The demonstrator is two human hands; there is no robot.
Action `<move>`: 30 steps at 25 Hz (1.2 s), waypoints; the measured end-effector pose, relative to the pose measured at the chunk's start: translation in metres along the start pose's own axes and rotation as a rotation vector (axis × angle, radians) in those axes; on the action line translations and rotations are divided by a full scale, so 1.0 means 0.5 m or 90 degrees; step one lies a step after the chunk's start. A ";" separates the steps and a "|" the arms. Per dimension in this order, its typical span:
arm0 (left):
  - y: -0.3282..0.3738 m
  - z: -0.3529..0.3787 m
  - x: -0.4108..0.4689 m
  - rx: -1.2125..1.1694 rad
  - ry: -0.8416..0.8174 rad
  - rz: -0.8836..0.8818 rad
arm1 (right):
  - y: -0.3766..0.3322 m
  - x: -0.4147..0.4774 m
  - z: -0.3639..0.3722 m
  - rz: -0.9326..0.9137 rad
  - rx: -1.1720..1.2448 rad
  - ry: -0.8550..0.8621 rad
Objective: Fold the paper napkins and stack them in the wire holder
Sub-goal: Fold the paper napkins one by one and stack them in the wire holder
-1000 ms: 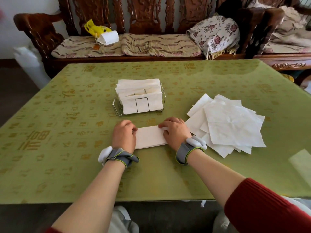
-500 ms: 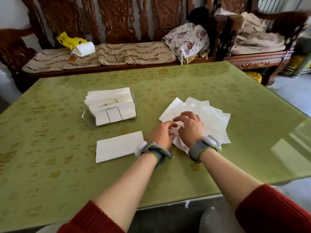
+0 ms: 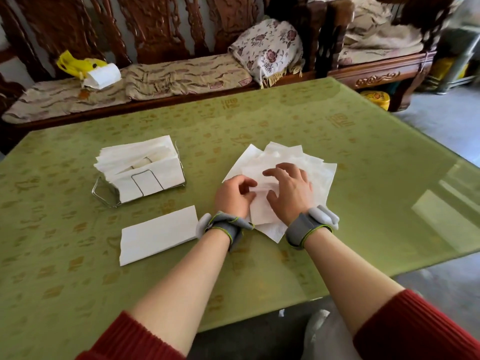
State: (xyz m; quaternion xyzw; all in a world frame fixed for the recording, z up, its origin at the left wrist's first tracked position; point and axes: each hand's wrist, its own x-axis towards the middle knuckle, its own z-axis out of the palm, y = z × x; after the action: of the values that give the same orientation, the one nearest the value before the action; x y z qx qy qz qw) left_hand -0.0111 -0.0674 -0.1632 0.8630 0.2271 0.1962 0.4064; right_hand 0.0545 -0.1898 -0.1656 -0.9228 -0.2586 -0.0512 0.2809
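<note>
A loose pile of unfolded white napkins [image 3: 309,162] lies on the green table, right of centre. My left hand [image 3: 233,196] pinches the near-left edge of the top napkin, which is lifted a little. My right hand [image 3: 291,188] rests on the pile with its fingers spread. One folded napkin [image 3: 158,233] lies flat to the left of my left wrist. Behind it stands the wire holder [image 3: 104,196], packed with folded napkins [image 3: 140,165].
The green patterned table [image 3: 363,203] ends close to me and at the right. A carved wooden bench with cushions [image 3: 181,76], a floral pillow [image 3: 267,50], a yellow bag [image 3: 75,64] and a white roll [image 3: 102,75] runs along the far side.
Both hands left the folded napkin and moved right onto the loose pile. My left fingers have taken hold of the top napkin's edge; the view swung right.
</note>
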 end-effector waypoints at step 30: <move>-0.173 -0.351 -0.139 -0.046 0.325 0.046 | -0.231 -0.056 0.030 -0.108 0.319 -0.087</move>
State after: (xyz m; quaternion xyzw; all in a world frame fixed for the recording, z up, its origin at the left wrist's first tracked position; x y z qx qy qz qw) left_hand -0.1802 0.0507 -0.1385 0.7781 0.2842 0.4298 0.3591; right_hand -0.0289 -0.1125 -0.1283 -0.8010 -0.3580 0.0531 0.4769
